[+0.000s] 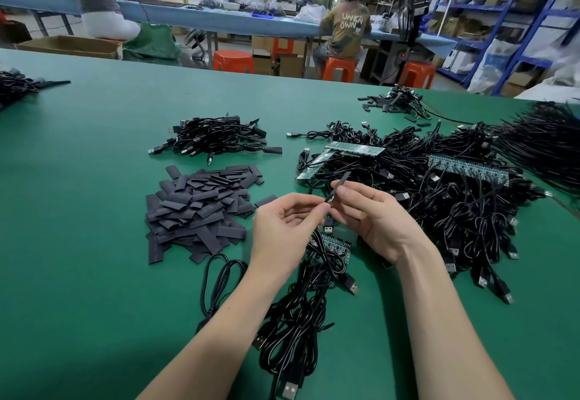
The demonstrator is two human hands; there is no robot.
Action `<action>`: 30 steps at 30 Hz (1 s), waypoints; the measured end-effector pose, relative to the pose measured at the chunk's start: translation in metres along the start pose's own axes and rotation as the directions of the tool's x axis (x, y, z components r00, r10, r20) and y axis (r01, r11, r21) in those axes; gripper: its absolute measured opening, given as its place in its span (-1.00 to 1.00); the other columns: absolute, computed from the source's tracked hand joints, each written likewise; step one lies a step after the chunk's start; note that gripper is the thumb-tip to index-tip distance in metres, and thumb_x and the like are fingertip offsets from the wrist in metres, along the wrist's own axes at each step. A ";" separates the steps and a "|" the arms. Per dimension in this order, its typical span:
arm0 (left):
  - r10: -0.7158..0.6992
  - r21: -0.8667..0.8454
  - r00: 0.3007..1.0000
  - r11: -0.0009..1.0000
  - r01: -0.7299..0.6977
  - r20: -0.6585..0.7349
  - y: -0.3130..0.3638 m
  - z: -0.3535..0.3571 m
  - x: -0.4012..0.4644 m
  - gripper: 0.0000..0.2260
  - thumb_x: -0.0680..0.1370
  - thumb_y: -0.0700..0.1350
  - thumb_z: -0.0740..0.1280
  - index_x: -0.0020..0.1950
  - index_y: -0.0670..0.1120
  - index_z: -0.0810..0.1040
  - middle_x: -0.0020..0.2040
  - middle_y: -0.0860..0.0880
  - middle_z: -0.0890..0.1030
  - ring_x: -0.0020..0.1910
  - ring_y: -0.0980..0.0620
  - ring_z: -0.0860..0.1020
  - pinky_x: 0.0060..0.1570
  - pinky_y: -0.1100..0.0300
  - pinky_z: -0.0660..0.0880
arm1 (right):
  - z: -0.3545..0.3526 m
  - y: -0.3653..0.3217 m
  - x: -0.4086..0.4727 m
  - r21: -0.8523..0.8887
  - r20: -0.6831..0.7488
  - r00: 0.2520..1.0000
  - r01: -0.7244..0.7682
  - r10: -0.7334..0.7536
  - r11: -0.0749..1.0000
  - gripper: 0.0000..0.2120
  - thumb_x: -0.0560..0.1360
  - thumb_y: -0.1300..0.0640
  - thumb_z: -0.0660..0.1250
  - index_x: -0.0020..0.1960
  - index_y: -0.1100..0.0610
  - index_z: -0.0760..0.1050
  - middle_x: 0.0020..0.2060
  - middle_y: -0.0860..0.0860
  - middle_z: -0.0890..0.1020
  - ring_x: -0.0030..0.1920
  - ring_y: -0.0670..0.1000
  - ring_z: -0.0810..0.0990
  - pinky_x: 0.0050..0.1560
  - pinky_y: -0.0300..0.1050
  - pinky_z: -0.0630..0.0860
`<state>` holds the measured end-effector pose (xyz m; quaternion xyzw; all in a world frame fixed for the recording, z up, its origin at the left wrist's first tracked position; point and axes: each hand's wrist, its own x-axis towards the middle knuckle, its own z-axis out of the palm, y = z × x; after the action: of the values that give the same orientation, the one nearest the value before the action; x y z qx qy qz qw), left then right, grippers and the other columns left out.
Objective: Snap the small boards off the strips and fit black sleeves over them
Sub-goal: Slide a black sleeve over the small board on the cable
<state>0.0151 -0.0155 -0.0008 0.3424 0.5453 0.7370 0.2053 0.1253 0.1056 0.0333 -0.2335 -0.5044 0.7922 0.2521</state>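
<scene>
My right hand (373, 217) pinches a black sleeve (338, 186) between thumb and fingers, its far end tilted up and away. My left hand (282, 227) pinches the small board's near end (328, 209) where its cable leaves; the board is mostly hidden inside the sleeve. Below the hands lies a short green board strip (332, 241) with cables attached. A heap of loose black sleeves (197, 211) lies left of the hands. Longer board strips (356, 148) (467, 168) rest on the cable pile at right.
A green table (78, 211) carries a bundle of finished cables (216, 137) behind the sleeve heap, a large tangle of USB cables (455, 205) at right, and cables (295, 315) trailing toward me. People sit at a far bench on orange stools.
</scene>
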 end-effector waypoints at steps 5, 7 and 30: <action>0.020 0.015 1.000 1.000 -0.020 -0.007 -0.001 -0.001 -0.001 -0.88 0.47 -0.26 0.54 -0.05 -0.07 0.72 -0.17 -0.02 0.74 -0.17 0.04 0.71 -0.07 0.28 0.59 | 0.003 0.001 0.001 0.000 -0.011 1.000 0.001 -0.001 1.000 -0.76 0.34 0.22 0.50 0.00 0.22 0.69 -0.15 0.13 0.72 -0.17 0.01 0.71 -0.14 -0.22 0.64; 0.030 0.023 1.000 0.999 -0.030 -0.009 -0.001 0.000 -0.001 -0.86 0.47 -0.26 0.53 -0.04 -0.05 0.71 -0.16 -0.01 0.74 -0.16 0.05 0.71 -0.06 0.29 0.59 | 0.003 0.000 0.000 -0.007 -0.014 1.000 0.003 -0.003 1.000 -0.74 0.33 0.21 0.51 0.00 0.22 0.69 -0.15 0.13 0.72 -0.18 0.00 0.71 -0.15 -0.22 0.64; 0.106 0.166 0.994 0.981 -0.101 -0.022 0.001 0.000 -0.003 -0.90 0.48 -0.24 0.51 -0.07 -0.06 0.74 -0.21 0.05 0.72 -0.20 0.02 0.68 -0.11 0.28 0.60 | 0.000 -0.001 -0.003 -0.091 -0.005 0.996 0.085 -0.086 0.992 -0.87 0.36 0.18 0.49 -0.09 0.12 0.75 -0.22 0.05 0.71 -0.22 -0.07 0.69 -0.15 -0.29 0.63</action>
<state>0.0170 -0.0182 -0.0006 0.3749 0.5889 0.7043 0.1290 0.1278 0.1037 0.0351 -0.2263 -0.5484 0.7558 0.2771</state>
